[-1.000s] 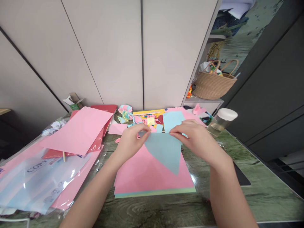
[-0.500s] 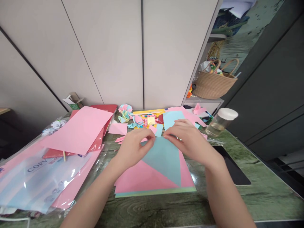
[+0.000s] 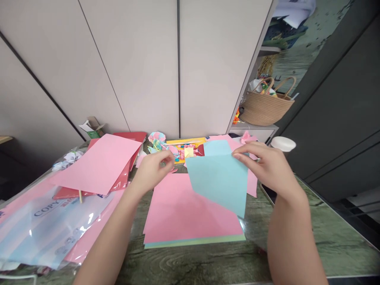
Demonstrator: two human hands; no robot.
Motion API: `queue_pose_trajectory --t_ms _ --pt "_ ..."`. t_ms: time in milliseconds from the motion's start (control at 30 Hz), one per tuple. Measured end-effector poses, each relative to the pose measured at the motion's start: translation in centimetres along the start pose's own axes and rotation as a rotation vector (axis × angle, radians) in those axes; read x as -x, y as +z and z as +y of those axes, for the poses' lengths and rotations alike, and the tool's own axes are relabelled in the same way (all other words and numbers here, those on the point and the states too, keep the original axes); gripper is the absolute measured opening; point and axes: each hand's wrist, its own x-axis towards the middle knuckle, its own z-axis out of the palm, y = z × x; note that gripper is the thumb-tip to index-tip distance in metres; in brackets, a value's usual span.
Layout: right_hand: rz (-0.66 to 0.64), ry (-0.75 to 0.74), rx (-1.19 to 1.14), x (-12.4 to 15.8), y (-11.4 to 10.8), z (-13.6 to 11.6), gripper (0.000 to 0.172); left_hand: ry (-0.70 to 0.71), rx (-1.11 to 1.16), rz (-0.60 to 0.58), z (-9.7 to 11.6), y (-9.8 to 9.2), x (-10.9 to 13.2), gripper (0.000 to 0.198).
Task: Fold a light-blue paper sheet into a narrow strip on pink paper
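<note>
My right hand (image 3: 258, 162) pinches the top edge of a light blue sheet of paper (image 3: 221, 182) between thumb and fingers. The sheet is raised and tilted, with a slanting lower edge, over a stack of coloured paper (image 3: 184, 215) whose top sheet is pink. Blue and yellow-green edges show along the stack's front. Left of the blue sheet and apart from it, my left hand (image 3: 154, 168) is curled, thumb close to the fingers, with nothing visible in it. Behind the raised sheet lies another light blue paper (image 3: 215, 147).
At left, pink sheets (image 3: 101, 162) lie on red paper and a clear plastic packet (image 3: 62, 225). Paper flowers (image 3: 157, 137) and a yellow tray of beads (image 3: 169, 141) stand at the back. At right are a white-lidded jar (image 3: 283, 144), a partly hidden phone (image 3: 267, 194) and a woven basket (image 3: 265, 107).
My left hand has let go of the blue sheet and moved left. My right hand has lifted the sheet and carried it to the right, uncovering more of the pink stack.
</note>
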Motion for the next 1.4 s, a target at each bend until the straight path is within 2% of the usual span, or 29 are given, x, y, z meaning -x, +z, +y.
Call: queue_pose_trajectory --t_ms 100,167,400,600,733,833,1067,1167,1267,1400 --pt "-0.024 0.018 -0.01 -0.1 0.3 -0.2 0.015 -0.062 0.025 0.145 -0.2 -0.5 0.1 0.013" --pt "-0.075 0.001 -0.025 -0.3 0.9 -0.7 0.014 -0.051 0.046 0.194 0.5 -0.4 0.5 0.014" --pt "-0.182 -0.13 -0.093 -1.0 3.4 -3.3 0.013 0.065 0.035 -0.015 3.6 1.3 1.8 0.013" --pt "-0.205 -0.161 -0.08 -0.9 4.5 -4.2 0.009 0.072 0.024 -0.072 4.4 1.9 2.1 0.01" --pt "-0.229 -0.183 -0.094 -0.9 4.7 -4.1 0.011 0.071 0.068 -0.118 4.3 2.0 1.9 0.01" --pt "-0.189 -0.172 -0.133 -1.1 4.2 -3.1 0.012 0.067 0.093 -0.139 3.8 1.7 1.6 0.011" --pt "-0.026 0.06 -0.165 -0.9 2.0 1.7 0.016 0.006 0.108 -0.139 1.1 0.3 0.7 0.01" --pt "0.004 0.153 -0.144 -0.7 1.4 3.1 0.017 -0.052 0.103 -0.047 0.3 -0.3 0.5 0.01" --pt "-0.019 0.155 -0.168 -0.7 1.6 2.4 0.017 -0.104 0.153 0.067 0.4 -0.3 0.4 0.014" --pt "-0.083 0.076 -0.231 -1.1 2.7 0.2 0.019 -0.083 0.251 0.043 1.3 0.9 0.3 0.023"
